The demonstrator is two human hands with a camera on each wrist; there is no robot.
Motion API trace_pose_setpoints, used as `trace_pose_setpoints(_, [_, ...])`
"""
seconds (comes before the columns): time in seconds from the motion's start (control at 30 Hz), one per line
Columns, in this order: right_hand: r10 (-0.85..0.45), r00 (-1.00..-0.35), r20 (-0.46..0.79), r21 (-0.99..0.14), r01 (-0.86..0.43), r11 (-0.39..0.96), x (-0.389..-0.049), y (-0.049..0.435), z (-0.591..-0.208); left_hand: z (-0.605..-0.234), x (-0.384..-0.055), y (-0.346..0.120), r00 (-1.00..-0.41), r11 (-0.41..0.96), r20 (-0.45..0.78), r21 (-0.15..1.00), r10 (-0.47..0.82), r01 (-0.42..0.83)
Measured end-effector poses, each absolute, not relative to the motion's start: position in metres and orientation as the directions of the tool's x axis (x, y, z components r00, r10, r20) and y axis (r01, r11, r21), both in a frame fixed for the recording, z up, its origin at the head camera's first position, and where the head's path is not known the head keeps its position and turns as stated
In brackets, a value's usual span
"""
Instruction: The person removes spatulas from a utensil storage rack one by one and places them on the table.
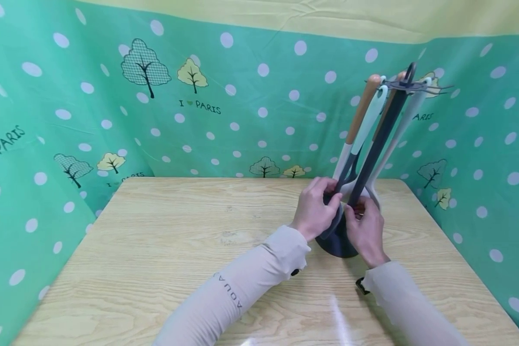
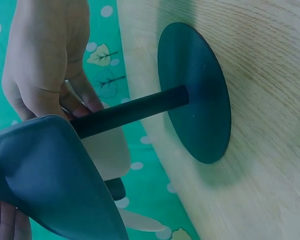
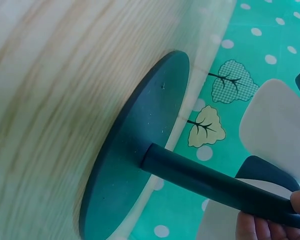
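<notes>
A dark utensil stand with a round base (image 1: 339, 246) and a hooked top (image 1: 408, 86) stands on the table, its pole (image 3: 190, 172) rising tilted in the head view. My right hand (image 1: 365, 229) grips the pole low down, thumb on one side and fingers on the other. My left hand (image 1: 317, 206) pinches a spatula with a mint handle (image 1: 370, 117) near its neck. The spatula's broad dark head (image 2: 55, 170) hangs beside the pole. Further utensils hang around the pole, among them one with a wood-coloured handle (image 1: 363, 108) and a pale-headed one (image 3: 277, 130).
The wooden table (image 1: 177, 240) reaches left and forward of the arms. A green dotted cloth (image 1: 242, 115) with printed trees hangs behind and along both sides, close behind the stand. Both forearms wear light sleeves (image 1: 242, 283).
</notes>
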State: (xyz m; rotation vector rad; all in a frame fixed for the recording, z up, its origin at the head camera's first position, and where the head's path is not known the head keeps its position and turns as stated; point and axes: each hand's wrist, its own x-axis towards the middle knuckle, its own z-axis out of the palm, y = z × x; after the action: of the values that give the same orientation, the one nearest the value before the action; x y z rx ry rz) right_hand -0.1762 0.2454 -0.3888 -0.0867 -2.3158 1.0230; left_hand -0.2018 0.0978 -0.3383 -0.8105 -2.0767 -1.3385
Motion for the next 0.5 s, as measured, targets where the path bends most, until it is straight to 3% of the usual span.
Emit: trace_pose_setpoints(0.5, [0.285,-0.805,0.52,-0.684,-0.193,0.704,-0.1757,0.2388,-0.3903,-0.3413,-0.2011,0.0875,-0.65,0.343,0.737,0.57,0.188,0.746])
